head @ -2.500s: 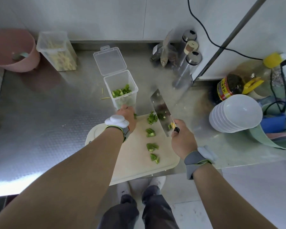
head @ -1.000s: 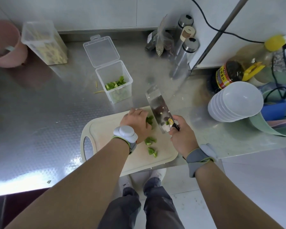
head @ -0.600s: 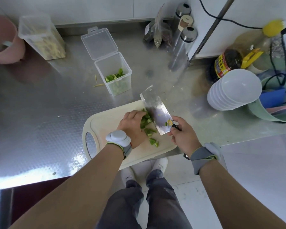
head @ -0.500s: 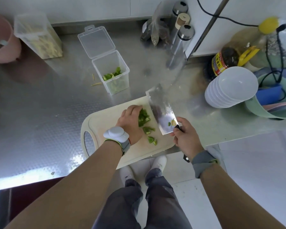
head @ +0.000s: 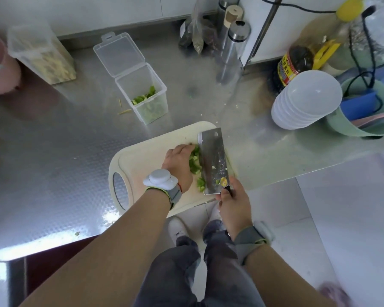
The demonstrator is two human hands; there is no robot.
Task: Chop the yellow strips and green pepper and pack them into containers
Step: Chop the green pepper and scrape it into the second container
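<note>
Grips the cleaver (head: 213,160) by its handle with the right hand (head: 233,209), fingers wrapped round it. Presses the left hand (head: 177,167), fingers relaxed, against the green pepper pieces (head: 195,166) on the cutting board (head: 146,156), wedged between palm and blade.

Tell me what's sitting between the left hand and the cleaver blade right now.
Head view: chopped green pepper pieces fill the gap between the left hand and the cleaver, lying on the cutting board.
</note>
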